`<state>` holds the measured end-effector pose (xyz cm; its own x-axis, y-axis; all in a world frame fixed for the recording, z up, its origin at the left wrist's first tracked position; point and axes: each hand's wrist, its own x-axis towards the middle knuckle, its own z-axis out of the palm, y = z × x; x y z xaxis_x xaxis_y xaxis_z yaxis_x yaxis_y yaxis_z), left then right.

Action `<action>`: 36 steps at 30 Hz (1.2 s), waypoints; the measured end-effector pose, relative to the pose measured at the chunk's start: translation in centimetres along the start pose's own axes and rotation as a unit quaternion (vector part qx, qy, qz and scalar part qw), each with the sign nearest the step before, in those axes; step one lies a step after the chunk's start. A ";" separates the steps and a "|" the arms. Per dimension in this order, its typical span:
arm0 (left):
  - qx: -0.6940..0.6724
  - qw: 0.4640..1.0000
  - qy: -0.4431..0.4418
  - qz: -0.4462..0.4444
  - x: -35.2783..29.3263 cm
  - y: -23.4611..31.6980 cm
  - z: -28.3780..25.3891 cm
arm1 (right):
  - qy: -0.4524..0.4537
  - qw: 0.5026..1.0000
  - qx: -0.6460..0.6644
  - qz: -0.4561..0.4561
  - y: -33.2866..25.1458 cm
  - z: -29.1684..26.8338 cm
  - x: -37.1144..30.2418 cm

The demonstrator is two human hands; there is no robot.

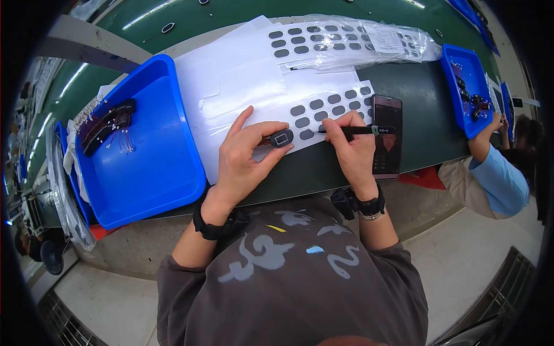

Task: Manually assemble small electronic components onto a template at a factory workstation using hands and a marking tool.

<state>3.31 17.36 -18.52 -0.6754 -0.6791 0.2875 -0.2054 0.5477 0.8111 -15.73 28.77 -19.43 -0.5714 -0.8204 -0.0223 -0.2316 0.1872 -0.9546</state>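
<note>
My left hand (245, 153) pinches a small black oval part (281, 138) between thumb and fingers; a pale rectangle outline marks its face, and dark reddish wires trail into my palm. In my right hand (351, 147) is a pair of black tweezers (385, 130), held like a pen, the thin tip pointing left near the oval part. Beneath both hands lies a white sheet with rows of grey oval stickers (317, 104). The tweezer tip is close to one of these ovals; whether it touches or grips anything is too small to tell.
At left stands a blue tray (144, 150) with bundled black wired parts (107, 127). A phone (395, 161) lies right of my hand. Plastic-wrapped sticker sheets (352, 40) are behind. Another person's arm (487, 138) reaches to a second blue tray (453, 75) at right.
</note>
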 end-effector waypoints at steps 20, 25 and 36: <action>0.001 1.000 -0.002 0.009 0.0 0.1 0.0 | -0.030 0.945 0.324 0.036 -2.5 1.1 0.1; -0.007 1.000 -0.007 0.013 -0.3 -0.3 0.1 | -0.064 0.933 0.341 0.089 -3.5 1.6 0.2; 0.015 1.000 0.000 0.022 -0.1 -0.2 0.2 | -0.054 0.964 0.248 0.079 -3.0 2.0 0.0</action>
<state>3.27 17.47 -18.85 -0.6844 -0.6541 0.3221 -0.1964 0.5908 0.7826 -13.50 27.14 -17.14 -0.4766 -0.8596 -0.1845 0.2722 0.0553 -0.9607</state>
